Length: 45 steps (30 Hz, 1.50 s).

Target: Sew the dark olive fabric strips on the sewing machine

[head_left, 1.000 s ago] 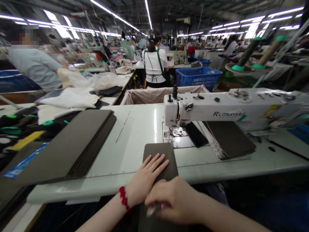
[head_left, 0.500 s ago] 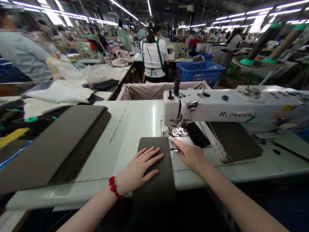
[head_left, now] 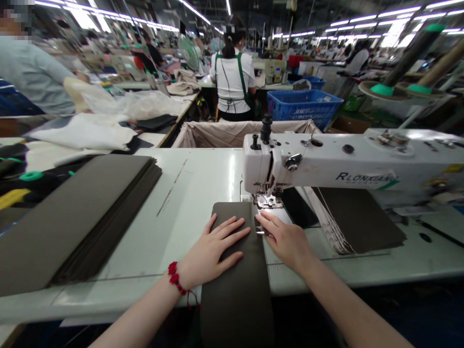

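- Head view: left hand (head_left: 212, 251) is laid flat on the dark olive fabric strip (head_left: 235, 290), fingers spread wide, palm down, nothing gripped.
- Right hand (head_left: 286, 239) is also held flat with fingers extended; its fingertips are pressed at the strip's right edge, just in front of the presser foot (head_left: 267, 200).
- Strip is laid on the tabletop (head_left: 203, 183), far end beside the presser foot, near end hung over the front edge.
- Red bead bracelet (head_left: 176, 281) is worn on the left wrist.
- White sewing machine (head_left: 344, 164) is set to the right; a fanned stack of dark panels (head_left: 362, 220) is kept under its arm.
- Second, larger stack of dark sheets (head_left: 72, 212) is placed on the tabletop, well left of the hands.
- Behind the tabletop: cloth-lined bin (head_left: 232, 133), blue crate (head_left: 302, 106), a person in a white shirt (head_left: 232, 72) seen from the back.
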Available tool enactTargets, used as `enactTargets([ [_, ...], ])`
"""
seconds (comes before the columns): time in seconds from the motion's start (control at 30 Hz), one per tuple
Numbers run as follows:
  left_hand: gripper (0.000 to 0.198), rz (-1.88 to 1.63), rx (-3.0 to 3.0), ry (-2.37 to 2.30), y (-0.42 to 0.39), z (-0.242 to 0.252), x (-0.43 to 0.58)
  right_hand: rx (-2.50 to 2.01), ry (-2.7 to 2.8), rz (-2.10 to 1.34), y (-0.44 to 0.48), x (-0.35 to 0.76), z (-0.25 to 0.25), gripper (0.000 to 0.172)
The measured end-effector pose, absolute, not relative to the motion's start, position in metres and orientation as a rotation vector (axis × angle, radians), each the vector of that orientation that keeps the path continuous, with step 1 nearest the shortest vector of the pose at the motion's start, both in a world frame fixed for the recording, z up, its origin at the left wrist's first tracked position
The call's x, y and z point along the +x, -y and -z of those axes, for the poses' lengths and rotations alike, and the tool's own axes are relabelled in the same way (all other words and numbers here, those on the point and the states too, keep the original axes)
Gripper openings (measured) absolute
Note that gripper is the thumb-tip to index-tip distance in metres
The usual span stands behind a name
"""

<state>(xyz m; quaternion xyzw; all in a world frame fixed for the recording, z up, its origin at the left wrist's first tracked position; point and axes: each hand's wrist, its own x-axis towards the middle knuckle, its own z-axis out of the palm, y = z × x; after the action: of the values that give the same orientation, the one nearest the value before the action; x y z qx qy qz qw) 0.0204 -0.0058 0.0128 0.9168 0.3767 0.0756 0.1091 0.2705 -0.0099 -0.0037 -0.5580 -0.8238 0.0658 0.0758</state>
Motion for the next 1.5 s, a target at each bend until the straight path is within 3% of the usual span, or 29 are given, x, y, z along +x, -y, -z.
enactTargets([
  [1.5, 0.048, -0.307, 2.601, -1.199, 0.0027, -0.0079, 0.0189, -1.686, 2.452, -0.227, 0.0093, 0.2691, 0.0030, 0.048],
])
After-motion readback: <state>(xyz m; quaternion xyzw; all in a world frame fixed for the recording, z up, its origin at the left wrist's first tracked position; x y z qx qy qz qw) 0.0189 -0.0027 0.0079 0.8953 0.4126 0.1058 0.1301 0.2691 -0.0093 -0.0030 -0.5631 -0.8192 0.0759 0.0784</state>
